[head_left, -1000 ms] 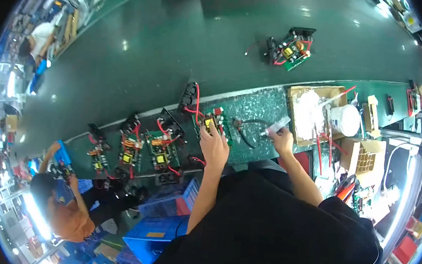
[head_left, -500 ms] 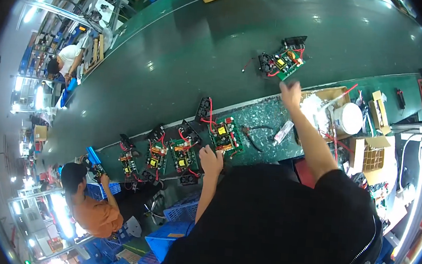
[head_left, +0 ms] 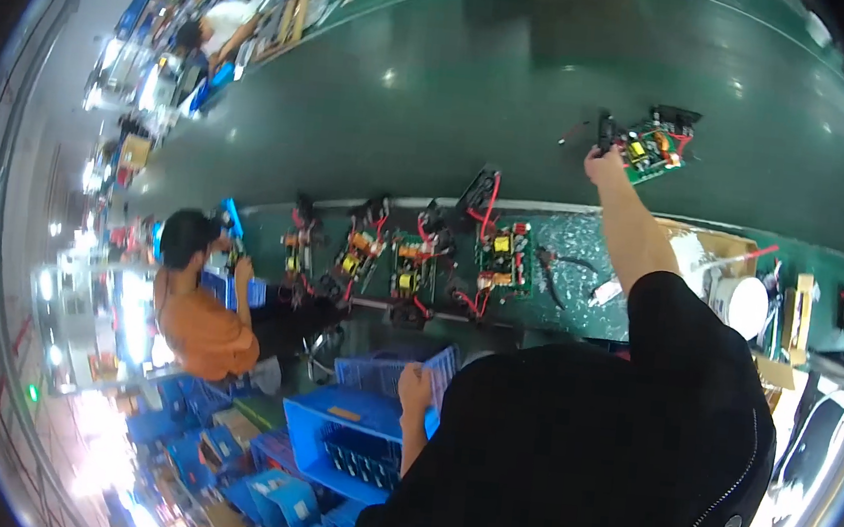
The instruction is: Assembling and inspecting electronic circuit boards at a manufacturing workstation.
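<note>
My right hand (head_left: 607, 166) reaches out over the dark green belt. Its fingers are closed on the black cooling fan (head_left: 607, 134) at the left end of a circuit board assembly (head_left: 649, 153). That assembly carries a green board, yellow transformers, red wires and a second black part. Lower down, my left hand (head_left: 416, 389) hangs off the table beside a blue crate, fingers curled with nothing visible in them. Another circuit board (head_left: 504, 261) lies on the near work strip, wired in red to a black fan part (head_left: 479, 192).
Several similar boards (head_left: 412, 266) line the strip to the left. Pliers (head_left: 551, 275), a cardboard tray (head_left: 725, 245) and a white tub (head_left: 742, 307) are on the right. Blue crates (head_left: 339, 409) stand below the table. A co-worker in orange (head_left: 203, 330) works at left.
My view has turned, shifting the scene. My right hand has come to the fan of the far assembly. The left hand has left the near boards and dropped below the table edge.
</note>
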Motion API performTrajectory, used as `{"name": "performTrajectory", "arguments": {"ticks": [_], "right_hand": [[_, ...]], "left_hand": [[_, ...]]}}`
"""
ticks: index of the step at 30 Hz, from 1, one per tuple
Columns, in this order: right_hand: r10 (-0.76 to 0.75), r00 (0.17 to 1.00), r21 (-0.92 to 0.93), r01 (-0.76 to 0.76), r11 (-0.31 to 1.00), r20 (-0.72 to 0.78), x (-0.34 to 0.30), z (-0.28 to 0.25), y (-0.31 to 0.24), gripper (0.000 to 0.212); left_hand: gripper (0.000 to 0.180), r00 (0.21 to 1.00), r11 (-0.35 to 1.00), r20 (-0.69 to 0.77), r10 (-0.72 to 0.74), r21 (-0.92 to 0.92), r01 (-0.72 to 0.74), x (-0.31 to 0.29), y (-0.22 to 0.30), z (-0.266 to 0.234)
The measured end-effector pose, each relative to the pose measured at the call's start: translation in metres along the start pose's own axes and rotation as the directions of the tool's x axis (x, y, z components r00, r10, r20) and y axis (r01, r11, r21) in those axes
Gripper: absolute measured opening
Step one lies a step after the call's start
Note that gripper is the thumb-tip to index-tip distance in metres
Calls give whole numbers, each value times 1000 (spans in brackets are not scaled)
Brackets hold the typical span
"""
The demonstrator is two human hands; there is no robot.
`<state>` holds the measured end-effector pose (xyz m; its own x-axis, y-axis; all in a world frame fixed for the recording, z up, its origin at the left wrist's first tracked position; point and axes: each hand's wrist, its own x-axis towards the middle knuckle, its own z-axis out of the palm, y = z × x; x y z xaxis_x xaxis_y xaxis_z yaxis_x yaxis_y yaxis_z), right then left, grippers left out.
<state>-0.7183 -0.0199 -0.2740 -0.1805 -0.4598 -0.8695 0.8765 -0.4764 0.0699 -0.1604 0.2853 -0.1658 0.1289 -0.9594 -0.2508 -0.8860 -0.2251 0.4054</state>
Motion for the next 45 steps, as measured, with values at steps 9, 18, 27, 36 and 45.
{"name": "performTrajectory", "arguments": {"ticks": [9, 18, 27, 36, 45], "right_hand": [[167, 983, -395, -126, 910, 70, -98, 4, -58, 27], [-32, 982, -799, 169, 578, 184, -172, -17, -59, 28], [-225, 971, -907, 169, 386, 85, -186, -149, -62, 16], [-662, 490, -796, 121, -593, 567, -201, -243, 42, 61], [-59, 370, -134, 178, -975, 927, -155, -174, 196, 85]], "left_hand": [[22, 957, 953, -164, -239, -228, 199, -64, -40, -26], [24, 998, 959, -6, 67, -274, -66, 41, -6, -31], [22, 953, 881, 98, 288, -417, -223, 112, 16, -37], [20, 829, 790, 102, 550, -386, -477, 149, 50, -7], [63, 884, 887, 157, 439, -234, -399, 161, 147, 76]]}}
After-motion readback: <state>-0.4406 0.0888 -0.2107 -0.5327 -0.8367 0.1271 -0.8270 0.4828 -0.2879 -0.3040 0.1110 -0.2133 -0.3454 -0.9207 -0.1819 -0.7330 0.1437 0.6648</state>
